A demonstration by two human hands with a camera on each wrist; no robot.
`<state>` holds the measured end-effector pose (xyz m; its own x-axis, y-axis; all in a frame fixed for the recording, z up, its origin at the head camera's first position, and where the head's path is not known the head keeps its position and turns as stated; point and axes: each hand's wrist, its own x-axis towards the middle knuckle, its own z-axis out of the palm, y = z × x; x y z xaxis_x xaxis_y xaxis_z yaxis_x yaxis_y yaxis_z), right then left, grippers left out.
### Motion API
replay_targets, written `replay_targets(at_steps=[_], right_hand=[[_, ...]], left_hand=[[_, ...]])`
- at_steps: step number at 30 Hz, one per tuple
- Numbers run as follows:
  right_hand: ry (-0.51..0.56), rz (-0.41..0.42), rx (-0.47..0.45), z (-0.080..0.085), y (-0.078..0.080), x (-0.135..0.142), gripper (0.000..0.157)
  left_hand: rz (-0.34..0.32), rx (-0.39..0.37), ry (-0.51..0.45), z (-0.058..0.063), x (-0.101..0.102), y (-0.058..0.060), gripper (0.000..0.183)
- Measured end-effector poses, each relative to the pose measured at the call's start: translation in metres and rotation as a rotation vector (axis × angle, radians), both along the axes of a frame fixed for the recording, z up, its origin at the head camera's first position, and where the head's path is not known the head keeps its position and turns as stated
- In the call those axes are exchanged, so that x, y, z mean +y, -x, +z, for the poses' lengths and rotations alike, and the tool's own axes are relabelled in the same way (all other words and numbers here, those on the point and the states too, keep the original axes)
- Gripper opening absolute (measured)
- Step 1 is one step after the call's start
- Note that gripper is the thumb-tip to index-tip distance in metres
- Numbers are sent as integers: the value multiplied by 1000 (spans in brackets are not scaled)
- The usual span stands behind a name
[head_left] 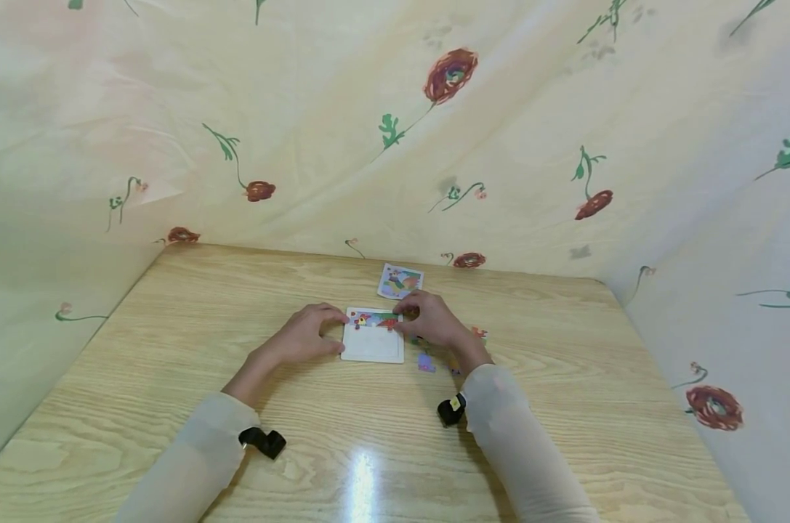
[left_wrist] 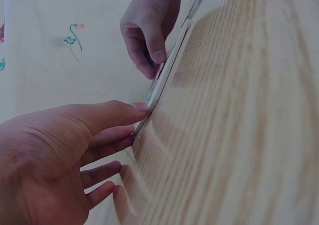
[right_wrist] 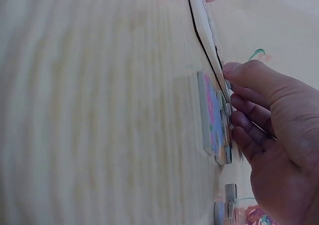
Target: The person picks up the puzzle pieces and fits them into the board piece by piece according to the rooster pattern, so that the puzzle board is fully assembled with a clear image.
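A white puzzle tray (head_left: 372, 347) lies on the table, with a row of colourful pieces (head_left: 372, 319) along its far edge. My left hand (head_left: 306, 334) holds the tray's left side, fingers at the far corner and thumb nearer the front; in the left wrist view the thumb rests on the tray's rim (left_wrist: 164, 80). At the tray's far right corner, my right hand (head_left: 434, 319) pinches a puzzle piece (head_left: 389, 324) at the end of the row, its far side hidden by the fingers. Loose puzzle pieces (head_left: 426, 362) lie right of the tray, partly under the right hand.
Behind the tray lies a square picture card (head_left: 400, 281) with a coloured drawing. More loose pieces (head_left: 479, 332) are scattered beyond the right wrist. The wooden table (head_left: 342, 436) meets a flowered cloth (head_left: 329, 145) at its back and sides.
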<state>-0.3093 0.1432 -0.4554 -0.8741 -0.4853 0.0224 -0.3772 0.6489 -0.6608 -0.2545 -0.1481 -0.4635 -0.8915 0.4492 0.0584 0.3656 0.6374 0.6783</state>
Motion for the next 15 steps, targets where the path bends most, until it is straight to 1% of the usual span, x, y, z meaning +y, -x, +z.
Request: replay_targets(at_steps=[15], right_hand=[[38, -3, -7, -1, -8, -1, 24]], left_hand=[[-9, -6, -9, 3, -2, -6, 46]])
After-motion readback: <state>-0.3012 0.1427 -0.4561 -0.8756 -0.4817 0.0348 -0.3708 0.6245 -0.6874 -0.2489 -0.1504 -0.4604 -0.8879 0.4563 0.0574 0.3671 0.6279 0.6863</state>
